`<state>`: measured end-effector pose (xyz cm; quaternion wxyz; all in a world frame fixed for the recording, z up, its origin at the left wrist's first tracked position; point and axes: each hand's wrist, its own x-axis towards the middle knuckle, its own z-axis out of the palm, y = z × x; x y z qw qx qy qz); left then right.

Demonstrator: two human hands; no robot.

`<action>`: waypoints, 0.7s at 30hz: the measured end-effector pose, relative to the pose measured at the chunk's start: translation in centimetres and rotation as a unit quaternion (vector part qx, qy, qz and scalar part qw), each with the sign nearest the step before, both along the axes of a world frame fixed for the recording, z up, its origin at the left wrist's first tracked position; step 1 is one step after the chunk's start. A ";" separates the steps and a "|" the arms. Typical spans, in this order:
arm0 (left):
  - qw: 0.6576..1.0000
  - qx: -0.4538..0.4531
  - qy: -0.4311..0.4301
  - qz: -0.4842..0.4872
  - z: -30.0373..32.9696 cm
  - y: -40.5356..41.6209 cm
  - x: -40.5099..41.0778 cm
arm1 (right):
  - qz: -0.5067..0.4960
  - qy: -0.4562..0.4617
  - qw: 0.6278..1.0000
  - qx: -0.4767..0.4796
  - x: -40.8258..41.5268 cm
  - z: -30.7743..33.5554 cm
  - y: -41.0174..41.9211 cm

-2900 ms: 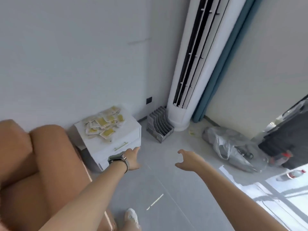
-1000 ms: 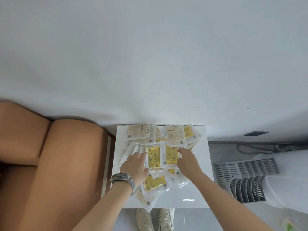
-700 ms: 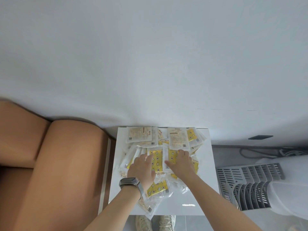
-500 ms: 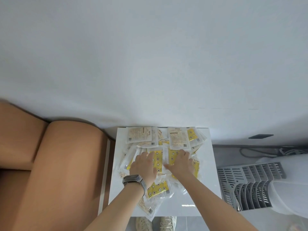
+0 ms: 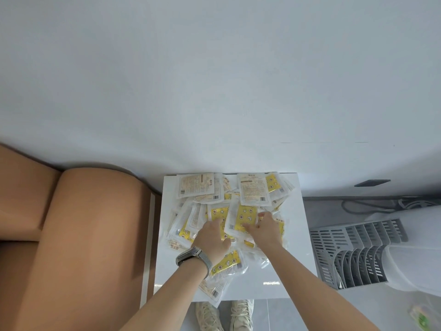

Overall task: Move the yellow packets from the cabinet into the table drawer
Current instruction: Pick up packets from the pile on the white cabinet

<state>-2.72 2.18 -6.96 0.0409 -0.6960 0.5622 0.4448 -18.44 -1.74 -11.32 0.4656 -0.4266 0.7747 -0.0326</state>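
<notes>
While the yellow packets [image 5: 243, 217] lie heaped on the white cabinet top [image 5: 294, 254] at lower centre, the left hand [image 5: 211, 237] and right hand [image 5: 267, 229] press flat-fingered on them, gathering, and must next grip a bunch.

Tan sofa [image 5: 78, 235] fills lower left, its arm running alongside the white furniture. Plain white wall [image 5: 214, 80] across the upper field. Right: grey slotted file rack [image 5: 353, 252] on the floor, against a white appliance body [image 5: 415, 254]. Black cable [image 5: 372, 206] along the baseboard; dark wall socket [image 5: 372, 183] above it. Pale sneakers [image 5: 224, 315] at bottom edge (toes only partly visible).
</notes>
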 end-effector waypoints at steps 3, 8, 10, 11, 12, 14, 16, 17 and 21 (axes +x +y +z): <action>1.000 0.009 0.019 0.013 -0.3 0.2 -0.3 | -0.031 -0.022 0.999 0.001 -0.3 -0.1 0.0; 0.999 0.001 0.026 0.037 -0.5 0.0 -0.7 | -0.090 -0.058 0.994 0.013 -0.3 -0.2 -0.3; 0.999 0.003 0.026 0.045 -0.6 -0.2 -0.7 | -0.096 -0.052 0.994 0.014 0.1 0.1 -0.6; 0.999 0.008 0.026 0.047 -0.7 -0.2 -0.7 | -0.093 -0.055 0.994 0.013 0.3 0.1 -0.8; 0.998 0.008 0.027 0.047 -0.7 -0.3 -0.7 | -0.090 -0.064 0.994 0.017 0.5 0.2 -0.9; 0.997 -0.001 0.035 0.069 -0.6 -0.5 -0.7 | -0.113 -0.109 0.987 0.042 0.7 0.5 -1.0; 0.987 -0.018 0.066 0.146 -0.6 -0.6 -0.8 | -0.187 -0.211 0.956 0.077 0.9 1.2 -0.8; 0.975 -0.020 0.089 0.201 -0.5 -0.6 -0.8 | -0.223 -0.261 0.935 0.093 1.0 1.9 -0.5; 0.895 0.060 0.213 0.388 0.1 -1.2 -0.5 | -0.209 -0.375 0.895 0.122 1.0 5.0 1.9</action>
